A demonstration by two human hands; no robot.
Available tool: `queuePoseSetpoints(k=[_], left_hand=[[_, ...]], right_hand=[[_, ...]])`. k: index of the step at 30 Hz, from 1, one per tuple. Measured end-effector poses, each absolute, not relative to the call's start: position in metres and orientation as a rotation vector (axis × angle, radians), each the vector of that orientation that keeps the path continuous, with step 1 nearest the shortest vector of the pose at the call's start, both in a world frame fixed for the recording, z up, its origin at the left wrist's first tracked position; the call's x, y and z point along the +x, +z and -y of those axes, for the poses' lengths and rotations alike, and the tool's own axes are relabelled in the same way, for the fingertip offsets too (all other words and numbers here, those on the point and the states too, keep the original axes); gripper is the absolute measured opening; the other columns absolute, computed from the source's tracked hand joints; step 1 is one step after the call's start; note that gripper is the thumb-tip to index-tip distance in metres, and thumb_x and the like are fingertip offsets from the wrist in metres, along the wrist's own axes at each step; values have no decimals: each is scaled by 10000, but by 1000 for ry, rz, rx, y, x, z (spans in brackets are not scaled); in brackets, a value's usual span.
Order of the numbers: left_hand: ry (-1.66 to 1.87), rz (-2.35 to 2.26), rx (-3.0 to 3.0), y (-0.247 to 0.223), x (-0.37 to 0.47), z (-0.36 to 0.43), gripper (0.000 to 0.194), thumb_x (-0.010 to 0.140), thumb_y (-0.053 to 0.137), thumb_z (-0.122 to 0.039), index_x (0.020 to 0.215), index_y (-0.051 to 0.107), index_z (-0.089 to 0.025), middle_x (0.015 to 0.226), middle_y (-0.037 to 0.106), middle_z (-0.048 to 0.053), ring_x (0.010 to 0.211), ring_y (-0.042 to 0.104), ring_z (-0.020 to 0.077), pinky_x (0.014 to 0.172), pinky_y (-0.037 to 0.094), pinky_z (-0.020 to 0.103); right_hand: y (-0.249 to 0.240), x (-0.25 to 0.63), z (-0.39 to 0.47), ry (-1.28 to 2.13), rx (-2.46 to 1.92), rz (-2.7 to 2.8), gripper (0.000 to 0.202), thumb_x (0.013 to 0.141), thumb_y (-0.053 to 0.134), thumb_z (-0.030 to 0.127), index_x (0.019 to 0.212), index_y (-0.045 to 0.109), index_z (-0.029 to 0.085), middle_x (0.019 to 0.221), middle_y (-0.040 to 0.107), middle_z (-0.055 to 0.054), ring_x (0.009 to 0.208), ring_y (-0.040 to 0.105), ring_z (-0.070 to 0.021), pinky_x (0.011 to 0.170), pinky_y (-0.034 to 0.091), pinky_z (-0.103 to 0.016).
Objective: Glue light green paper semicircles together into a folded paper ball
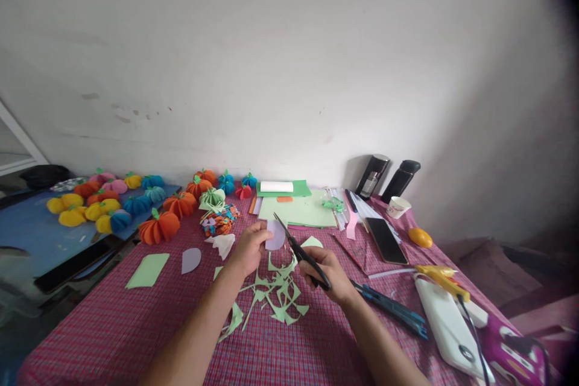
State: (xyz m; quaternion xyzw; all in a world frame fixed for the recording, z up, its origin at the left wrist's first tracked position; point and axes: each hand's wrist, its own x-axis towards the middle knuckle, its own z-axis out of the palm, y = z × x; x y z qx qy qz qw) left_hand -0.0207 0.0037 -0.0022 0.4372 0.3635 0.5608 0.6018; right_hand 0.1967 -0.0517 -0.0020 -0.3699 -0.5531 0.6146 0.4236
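Observation:
Between the thumb and fingers of my left hand [250, 247] is a purple paper piece [275, 236] with a rounded edge. My right hand [326, 273] is closed around the black handles of a pair of scissors [296, 247]. The blades point up and away, close to the right edge of the purple piece. Below both hands lie pale green paper scraps [275, 292] in a loose heap. Another purple half-round piece [190, 260] lies flat to the left, beside a stack of pale green paper [148, 271].
Folded-paper pumpkins [159, 226] line the left side. Green sheets [301, 208] lie at the back. On the right are a phone [386, 240], a blue stapler [391, 309], a yellow glue gun [441, 280], a white power bank [452, 332], a paper cup [398, 207] and black flasks [373, 176].

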Motion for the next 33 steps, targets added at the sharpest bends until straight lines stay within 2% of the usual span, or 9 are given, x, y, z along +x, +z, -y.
queuePoseSetpoints(k=[5, 13, 33], left_hand=[[1266, -748, 976, -1, -22, -4, 136, 678, 733, -249, 662, 612, -189, 630, 560, -16, 570, 514, 126, 579, 379, 256], [1251, -764, 1056, -7, -22, -5, 185, 698, 713, -244, 640, 549, -184, 592, 525, -37, 535, 471, 108, 553, 345, 242], [1172, -742, 1031, 1, -26, -3, 116, 668, 696, -221, 686, 597, -164, 617, 567, -24, 538, 484, 101, 543, 347, 233]], right_hand=[[-4, 198, 51, 1551, -908, 1392, 288, 798, 773, 409, 855, 654, 152, 586, 577, 41, 416, 472, -79, 402, 363, -204], [1, 195, 53, 1582, -889, 1334, 360, 770, 803, 452, 891, 653, 147, 633, 604, 19, 460, 504, -97, 427, 396, -221], [5, 204, 51, 1563, -908, 1431, 239, 794, 754, 356, 852, 669, 141, 557, 568, 40, 421, 461, -79, 421, 344, -208]])
